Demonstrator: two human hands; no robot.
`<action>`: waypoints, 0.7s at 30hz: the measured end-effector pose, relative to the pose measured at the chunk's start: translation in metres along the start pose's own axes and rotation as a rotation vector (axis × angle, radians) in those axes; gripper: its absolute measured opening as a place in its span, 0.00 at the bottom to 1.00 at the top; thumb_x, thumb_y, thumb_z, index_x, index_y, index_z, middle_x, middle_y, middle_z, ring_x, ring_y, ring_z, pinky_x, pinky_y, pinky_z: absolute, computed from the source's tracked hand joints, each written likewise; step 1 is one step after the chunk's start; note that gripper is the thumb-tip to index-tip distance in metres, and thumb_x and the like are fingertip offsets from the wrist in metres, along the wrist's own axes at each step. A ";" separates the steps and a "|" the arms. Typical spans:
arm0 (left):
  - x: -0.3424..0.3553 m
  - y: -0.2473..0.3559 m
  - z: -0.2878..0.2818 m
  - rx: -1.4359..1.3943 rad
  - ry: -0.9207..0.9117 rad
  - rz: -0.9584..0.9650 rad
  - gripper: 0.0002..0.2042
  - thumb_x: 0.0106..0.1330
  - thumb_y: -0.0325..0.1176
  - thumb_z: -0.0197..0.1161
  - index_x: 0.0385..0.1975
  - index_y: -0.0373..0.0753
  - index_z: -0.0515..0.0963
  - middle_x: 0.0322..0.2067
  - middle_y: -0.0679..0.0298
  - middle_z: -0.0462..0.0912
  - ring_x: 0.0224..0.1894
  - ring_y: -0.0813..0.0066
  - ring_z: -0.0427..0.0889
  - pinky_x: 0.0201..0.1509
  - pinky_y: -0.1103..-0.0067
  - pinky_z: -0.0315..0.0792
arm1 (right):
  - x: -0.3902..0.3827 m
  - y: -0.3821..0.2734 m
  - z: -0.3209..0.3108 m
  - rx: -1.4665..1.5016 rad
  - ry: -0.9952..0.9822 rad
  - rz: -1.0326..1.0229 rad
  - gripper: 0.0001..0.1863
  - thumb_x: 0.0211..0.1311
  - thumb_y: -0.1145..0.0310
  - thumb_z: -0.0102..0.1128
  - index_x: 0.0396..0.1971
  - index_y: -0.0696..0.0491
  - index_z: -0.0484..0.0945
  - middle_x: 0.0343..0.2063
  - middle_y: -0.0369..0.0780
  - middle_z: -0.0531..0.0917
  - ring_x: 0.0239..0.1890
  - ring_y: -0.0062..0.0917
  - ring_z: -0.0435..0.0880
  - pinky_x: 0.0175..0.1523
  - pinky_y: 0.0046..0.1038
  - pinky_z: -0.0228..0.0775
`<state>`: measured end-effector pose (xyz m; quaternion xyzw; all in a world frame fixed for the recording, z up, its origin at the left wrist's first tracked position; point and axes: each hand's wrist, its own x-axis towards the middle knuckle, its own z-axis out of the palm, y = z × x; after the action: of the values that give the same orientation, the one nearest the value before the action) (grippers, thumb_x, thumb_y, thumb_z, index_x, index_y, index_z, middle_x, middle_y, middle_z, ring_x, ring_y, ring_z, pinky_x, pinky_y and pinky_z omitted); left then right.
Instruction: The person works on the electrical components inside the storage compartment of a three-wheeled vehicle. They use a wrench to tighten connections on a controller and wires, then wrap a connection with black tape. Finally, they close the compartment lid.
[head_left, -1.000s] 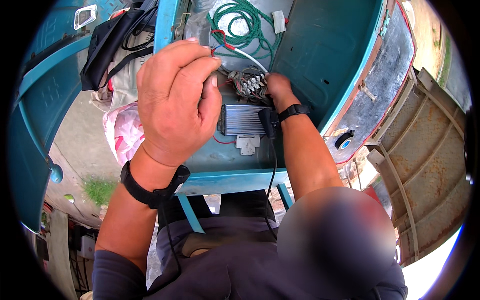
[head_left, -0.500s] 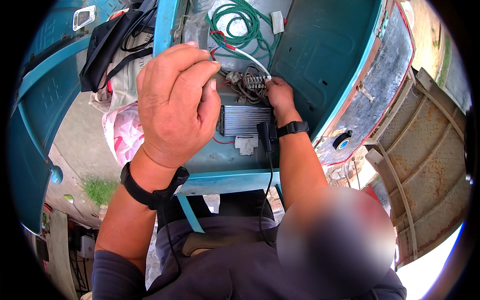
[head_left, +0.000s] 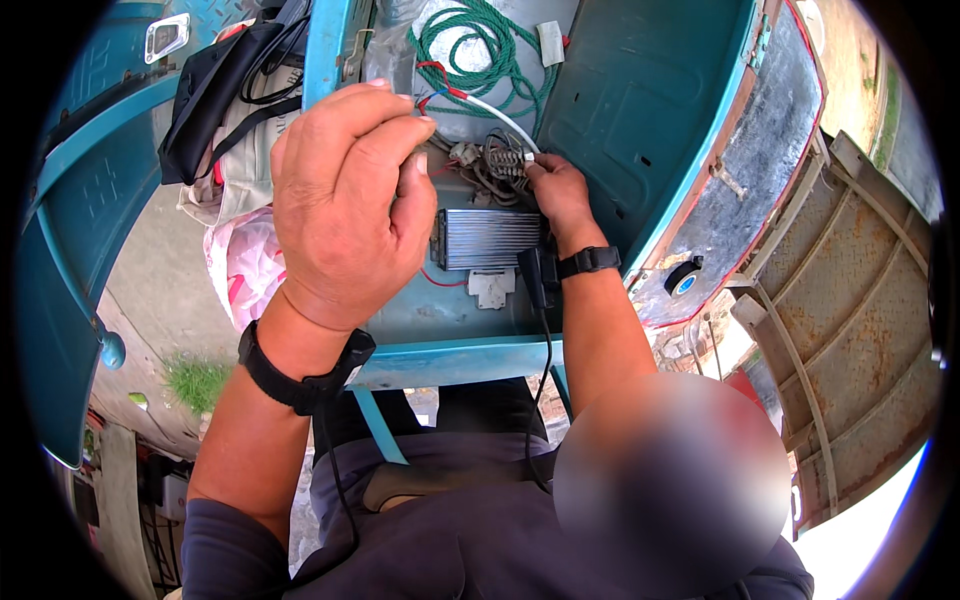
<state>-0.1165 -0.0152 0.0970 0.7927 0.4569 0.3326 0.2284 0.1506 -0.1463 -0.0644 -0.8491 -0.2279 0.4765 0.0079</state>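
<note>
My right hand (head_left: 562,192) is deep in a teal metal box, its fingers closed on the lower end of a white cable (head_left: 505,118) beside a pale terminal block (head_left: 508,163). Red and blue wires (head_left: 432,92) stick out at the cable's other end. Closer to the view, my left hand (head_left: 350,205) is raised over the box's left side with curled fingers. Anything in its grasp is hidden. Tangled grey wires (head_left: 485,175) surround the block. Just below lies a finned silver metal unit (head_left: 488,240), with a white connector (head_left: 491,289) under it.
Coiled green rope (head_left: 480,40) lies at the far end of the box (head_left: 650,90). A black plug-like piece (head_left: 537,278) on a cord hangs by my right wrist. Left of the box are a black bag (head_left: 215,110) and a pink-white plastic bag (head_left: 250,265). A rusty panel (head_left: 850,300) stands at right.
Both hands keep nearly the same pose. My left hand has shifted very slightly left, and the terminal block appears a little more tilted beside my right fingers.
</note>
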 end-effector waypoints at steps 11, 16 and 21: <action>0.000 0.001 0.000 0.000 -0.001 -0.005 0.18 0.48 0.20 0.67 0.41 0.40 0.81 0.46 0.62 0.81 0.51 0.61 0.82 0.53 0.68 0.70 | -0.028 -0.005 0.002 -0.476 0.055 -0.229 0.22 0.58 0.72 0.56 0.54 0.52 0.81 0.52 0.50 0.84 0.56 0.47 0.82 0.61 0.41 0.75; -0.001 -0.001 0.001 0.001 0.004 0.004 0.18 0.48 0.19 0.67 0.41 0.40 0.81 0.45 0.62 0.81 0.51 0.61 0.82 0.53 0.68 0.70 | -0.018 -0.008 0.003 -0.642 -0.044 -0.156 0.21 0.58 0.65 0.65 0.52 0.54 0.80 0.52 0.51 0.83 0.54 0.47 0.82 0.60 0.43 0.75; -0.001 -0.002 0.002 -0.007 0.011 0.004 0.18 0.48 0.19 0.67 0.42 0.40 0.80 0.45 0.62 0.81 0.51 0.60 0.82 0.53 0.68 0.70 | -0.008 -0.010 0.014 -0.766 -0.069 -0.137 0.24 0.58 0.59 0.70 0.53 0.53 0.80 0.50 0.50 0.83 0.54 0.46 0.83 0.59 0.43 0.76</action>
<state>-0.1167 -0.0150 0.0945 0.7910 0.4554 0.3391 0.2281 0.1323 -0.1437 -0.0632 -0.7568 -0.4456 0.3837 -0.2855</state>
